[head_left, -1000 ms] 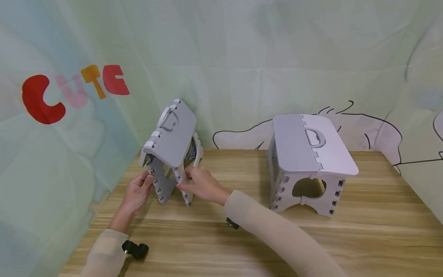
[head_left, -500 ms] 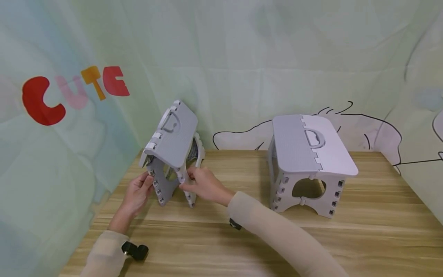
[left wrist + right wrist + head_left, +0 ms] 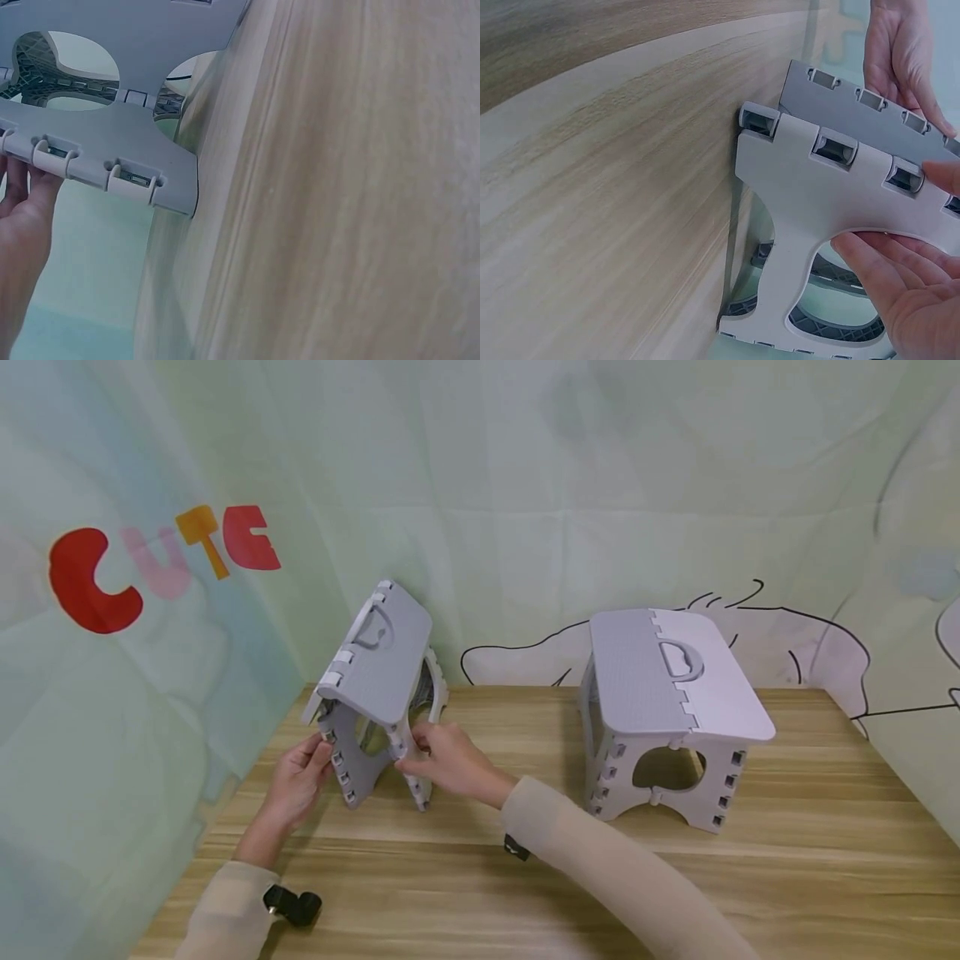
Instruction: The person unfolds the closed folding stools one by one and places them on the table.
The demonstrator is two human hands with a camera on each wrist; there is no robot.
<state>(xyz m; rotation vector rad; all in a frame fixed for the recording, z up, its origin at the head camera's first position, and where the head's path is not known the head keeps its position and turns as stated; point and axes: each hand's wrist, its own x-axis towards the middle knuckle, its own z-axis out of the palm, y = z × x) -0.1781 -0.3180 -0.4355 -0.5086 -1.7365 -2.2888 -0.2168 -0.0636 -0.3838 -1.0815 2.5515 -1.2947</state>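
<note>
A grey and white folding stool (image 3: 390, 652) stands partly unfolded at the left, its two top halves peaked like a roof. My left hand (image 3: 298, 781) holds the outer edge of its left front leg panel (image 3: 352, 747); the left wrist view shows the fingers (image 3: 16, 184) at the hinge knuckles. At the right front leg panel (image 3: 780, 161), my right hand (image 3: 456, 764) pinches the edge, thumb (image 3: 943, 176) on the hinge side and fingers (image 3: 870, 262) through the cut-out. Part of the stool's far left side is hidden.
A second folding stool (image 3: 637, 677), fully unfolded, stands upright on the wooden table (image 3: 450, 893) to the right. A printed cloth (image 3: 510, 552) hangs close behind and at both sides. Black straps with small devices (image 3: 294, 906) sit on the sleeves.
My right hand has moved slightly right with the right leg panel, so the gap between the front panels is wider. The left hand has stayed nearly still.
</note>
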